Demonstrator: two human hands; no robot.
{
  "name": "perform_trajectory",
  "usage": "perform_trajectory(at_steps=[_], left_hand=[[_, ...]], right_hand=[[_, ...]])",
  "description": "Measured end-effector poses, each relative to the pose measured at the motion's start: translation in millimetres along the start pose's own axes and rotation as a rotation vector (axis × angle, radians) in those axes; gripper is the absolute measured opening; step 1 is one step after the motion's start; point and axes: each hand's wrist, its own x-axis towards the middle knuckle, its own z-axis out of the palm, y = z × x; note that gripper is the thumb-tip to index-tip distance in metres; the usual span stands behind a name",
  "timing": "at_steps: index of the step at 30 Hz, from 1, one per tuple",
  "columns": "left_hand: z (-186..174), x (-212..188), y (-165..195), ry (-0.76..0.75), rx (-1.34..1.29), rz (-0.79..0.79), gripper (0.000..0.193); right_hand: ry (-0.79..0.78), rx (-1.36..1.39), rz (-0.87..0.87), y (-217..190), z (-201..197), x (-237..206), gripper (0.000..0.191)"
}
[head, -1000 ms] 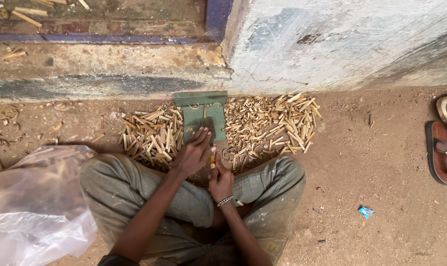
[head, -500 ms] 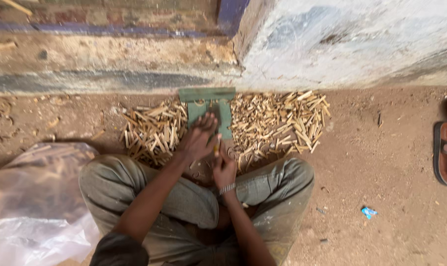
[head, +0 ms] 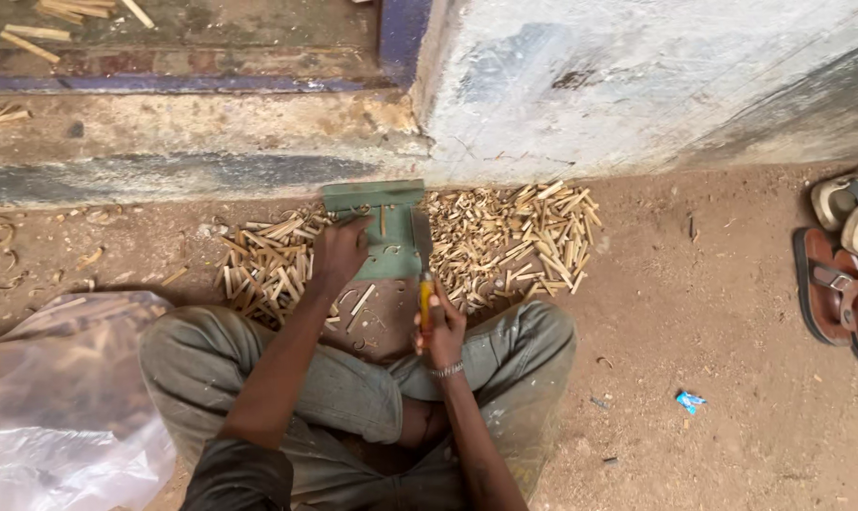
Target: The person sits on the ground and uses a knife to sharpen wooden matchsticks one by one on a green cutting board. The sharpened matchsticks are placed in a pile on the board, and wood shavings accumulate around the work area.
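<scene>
Right hand (head: pixel 441 326), fingers wrapped around a yellow-handled blade (head: pixel 422 254), works over the green block (head: pixel 384 232); left hand (head: pixel 337 254), fingers curled, steadies a stick there. 2 heaps, left pile (head: pixel 268 265) and right pile (head: pixel 514 237), suggest work well advanced.

Hidden and cut-off parts

The left hand (head: pixel 337 254) covers whatever it presses on the green block (head: pixel 377 227); the sandals (head: pixel 840 284) and the clear plastic bag (head: pixel 55 407) run off the frame edges; the blue scrap (head: pixel 690 400) is too small to identify.
</scene>
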Motion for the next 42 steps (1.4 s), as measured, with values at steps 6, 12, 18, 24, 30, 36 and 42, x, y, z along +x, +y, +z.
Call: perform_trajectory(at_steps=[6, 12, 18, 24, 30, 36, 42], left_hand=[[9.0, 34.3, -3.5, -0.108, 0.294, 0.399, 0.041], [8.4, 40.7, -2.2, -0.272, 0.496, 0.275, 0.025], [6.7, 32.7, 0.2, -0.38, 0.269, -0.177, 0.013], [-48.8, -11.2, -47.4, -0.264, 0.371, -0.364, 0.026], [-87.0, -25.2, -60.7, -0.257, 0.657, -0.304, 0.042], [22.0, 11.1, 63.4, -0.194, -0.001, 0.165, 0.025], [142.1, 15.9, 179.0, -0.362, -0.082, 0.324, 0.031]], right_hand=[[-0.01, 0.006, -0.008, 16.2, -12.7, -9.6, 0.054], [-0.044, 0.005, -0.008, 25.7, -6.2, -5.4, 0.054], [-0.017, 0.005, -0.024, 23.4, 2.8, -6.3, 0.053], [-0.005, -0.174, -0.09, 20.7, 23.8, -16.9, 0.051], [-0.045, -0.223, -0.127, 24.7, 43.9, -18.1, 0.05], [0.041, -0.484, -0.661, 82.9, 43.2, -7.7, 0.051], [-0.134, -0.294, -0.664, 116.6, 58.1, 12.4, 0.065]])
